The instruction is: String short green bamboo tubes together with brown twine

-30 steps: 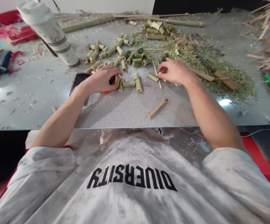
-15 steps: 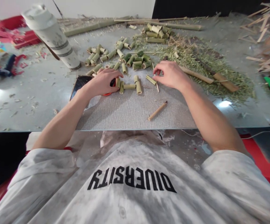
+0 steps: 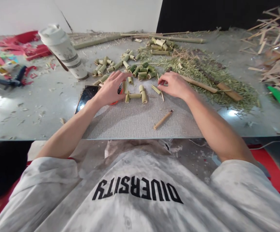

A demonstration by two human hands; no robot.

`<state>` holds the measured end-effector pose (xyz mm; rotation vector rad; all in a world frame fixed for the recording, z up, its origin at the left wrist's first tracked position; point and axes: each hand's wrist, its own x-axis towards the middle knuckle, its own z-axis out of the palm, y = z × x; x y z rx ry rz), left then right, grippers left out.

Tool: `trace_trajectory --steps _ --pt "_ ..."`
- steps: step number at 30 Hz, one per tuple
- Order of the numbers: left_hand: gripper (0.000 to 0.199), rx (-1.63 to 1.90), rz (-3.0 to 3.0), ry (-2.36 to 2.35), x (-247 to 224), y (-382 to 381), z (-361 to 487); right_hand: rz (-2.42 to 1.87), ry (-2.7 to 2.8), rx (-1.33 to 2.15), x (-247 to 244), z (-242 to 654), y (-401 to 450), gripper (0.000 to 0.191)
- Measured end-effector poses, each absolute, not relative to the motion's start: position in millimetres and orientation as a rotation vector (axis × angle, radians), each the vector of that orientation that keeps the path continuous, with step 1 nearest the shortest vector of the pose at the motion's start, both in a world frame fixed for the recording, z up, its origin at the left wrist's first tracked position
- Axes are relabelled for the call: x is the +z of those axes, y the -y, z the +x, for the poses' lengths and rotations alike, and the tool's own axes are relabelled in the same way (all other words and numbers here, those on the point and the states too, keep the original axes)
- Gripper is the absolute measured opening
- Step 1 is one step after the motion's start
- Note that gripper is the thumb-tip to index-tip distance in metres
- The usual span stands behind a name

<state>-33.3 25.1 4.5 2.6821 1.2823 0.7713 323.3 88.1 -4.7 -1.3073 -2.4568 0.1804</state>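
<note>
On a grey bench littered with green shavings, before a white wall. Near the left hand, arched with thumb and fingers apart: an H-like arrangement of bamboo pieces. Just beside the right hand, curled, grip impossible to tell: a short bamboo tube.

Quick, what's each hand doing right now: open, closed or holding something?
Left hand: curved beside a bamboo piece; can't tell whether it's gripping.
Right hand: curled beside a thin stick; can't tell whether it's holding anything.
</note>
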Motion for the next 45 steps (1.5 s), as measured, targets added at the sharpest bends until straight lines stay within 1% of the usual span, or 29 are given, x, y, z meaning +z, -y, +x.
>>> trace_trajectory --steps 4,9,11,13,15,20,23,26,28,31,35,42,44,45 --pt "0.079 0.818 2.671 -1.292 11.8 -19.7 -29.1 -1.295 2.456 0.221 -1.0 321.8 -86.1 0.009" --pt "0.076 0.808 2.605 -1.376 19.8 -15.0 -27.5 -1.263 2.484 0.285 2.8 319.7 -83.1 0.027" --pt "0.066 0.86 2.54 -1.389 18.1 -15.8 -28.3 -1.264 2.501 0.289 3.1 319.0 -82.8 0.032" --pt "0.05 0.907 2.444 -1.385 14.5 -17.2 -29.1 -1.264 2.506 0.293 2.6 318.5 -83.4 0.034" --pt "0.041 0.929 2.324 -1.36 10.1 -17.9 -29.2 -1.266 2.499 0.303 1.5 318.4 -84.3 0.033" --pt "0.047 0.83 2.115 -1.201 -1.3 -18.0 -24.5 -1.266 2.479 0.305 -1.6 318.2 -85.8 0.023" --pt "0.044 0.751 2.212 -1.196 -4.9 -18.9 -21.0 -1.26 2.462 0.292 -2.1 317.6 -85.4 0.02" --pt "0.043 0.734 2.402 -1.204 -2.7 -19.1 -20.0 -1.259 2.467 0.313 -1.3 316.8 -85.2 0.023" --pt "0.036 0.705 2.518 -1.139 1.4 -18.7 -21.9 -1.26 2.474 0.32 -0.9 316.5 -85.4 0.023" --pt "0.026 0.55 2.646 -0.988 8.6 -18.0 -27.7 -1.255 2.48 0.301 -1.3 316.5 -86.1 0.02" --pt "0.029 0.394 2.707 -0.925 13.7 -17.8 -34.0 -1.248 2.48 0.291 -2.8 317.2 -86.5 0.016" --pt "0.026 0.526 2.718 -0.955 1.8 -16.9 -19.4 -1.264 2.472 0.293 -4.0 317.2 -87.0 0.014" --pt "0.031 0.516 2.741 -1.023 -2.8 -16.8 -14.4 -1.258 2.467 0.3 -4.8 317.2 -87.8 0.015" --pt "0.038 0.516 2.751 -1.062 -4.6 -16.9 -13.0 -1.257 2.465 0.308 -5.2 317.3 -88.1 0.016"
